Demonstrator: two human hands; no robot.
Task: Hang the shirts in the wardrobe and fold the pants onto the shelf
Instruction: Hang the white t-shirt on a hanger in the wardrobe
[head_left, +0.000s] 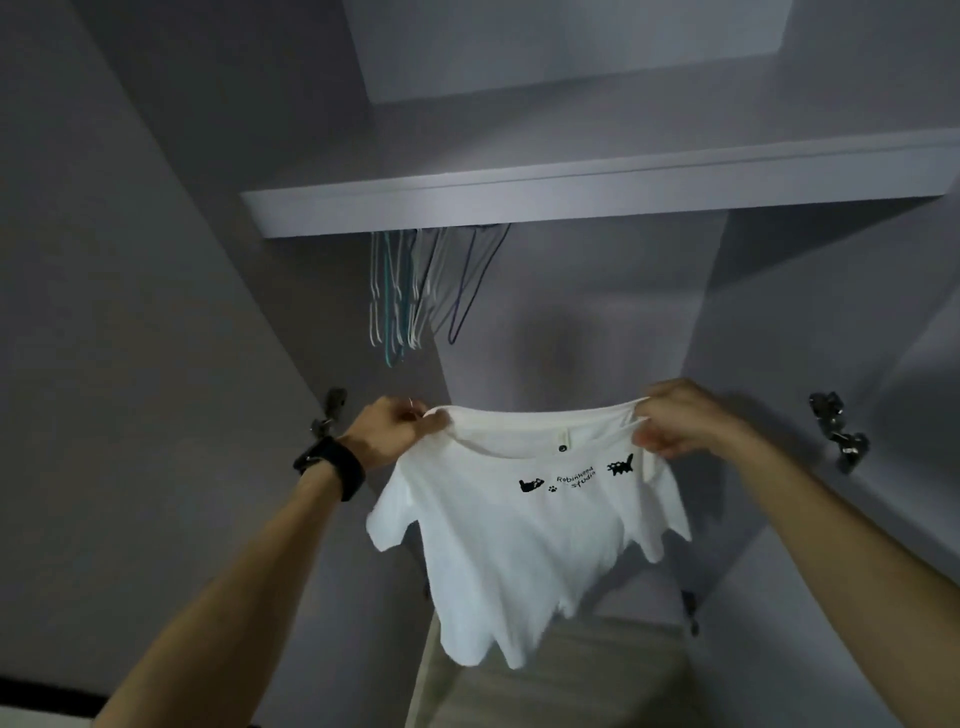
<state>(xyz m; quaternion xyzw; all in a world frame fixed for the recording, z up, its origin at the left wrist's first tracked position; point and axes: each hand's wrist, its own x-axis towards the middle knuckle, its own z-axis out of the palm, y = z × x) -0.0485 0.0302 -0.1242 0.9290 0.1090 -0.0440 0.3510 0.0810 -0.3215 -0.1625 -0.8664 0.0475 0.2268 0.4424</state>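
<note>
A white T-shirt with small black cat prints and lettering near the collar hangs spread in front of the open wardrobe. My left hand pinches its left shoulder and my right hand pinches its right shoulder, stretching the neckline between them. The hem dangles free below. Several empty wire hangers hang bunched at the left under the shelf, above and left of the shirt. Their hooks and the rail are hidden behind the shelf's front edge.
The wardrobe's doors stand open at both sides, with metal hinges at the left and hinges at the right. A pale lower surface lies below the shirt. My left wrist wears a black watch.
</note>
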